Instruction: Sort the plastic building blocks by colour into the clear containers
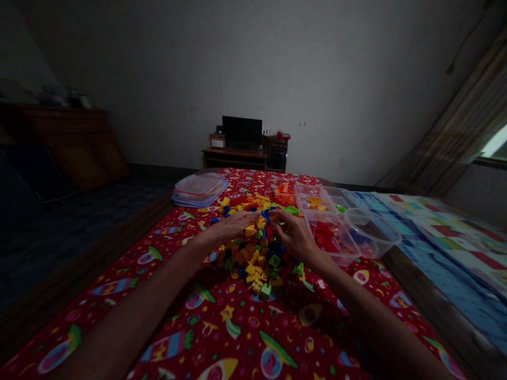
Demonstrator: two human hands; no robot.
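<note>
Clock directions are taken from the brick pile, twelve toward the far wall.

- Red cloth (233, 343), printed with rockets, planets and stars; spread beneath everything else on the table.
- Pile of toy bricks (249, 258), loose: mostly yellow, with blue, green, orange and red; mid-cloth, between the hands.
- Left hand (234, 224), at ten o'clock, against the pile; fingers extended, close together. Whether it grips a brick cannot be told.
- Right hand (295, 232), at two o'clock, against the pile; half open, fingers curved inward. Fingertips partly hidden; any hold cannot be told.
- Round tub (382, 244), clear plastic, at three o'clock.
- Clear boxes (343, 257), at two o'clock, beside the tub; red bricks (324, 236) in the nearer, yellow in the farther.
- Orange bricks (285, 192), at one o'clock.
- Stacked lids (200, 189), at eleven o'clock.
- Low desk (233, 154) with black monitor (242, 131), at twelve o'clock.
</note>
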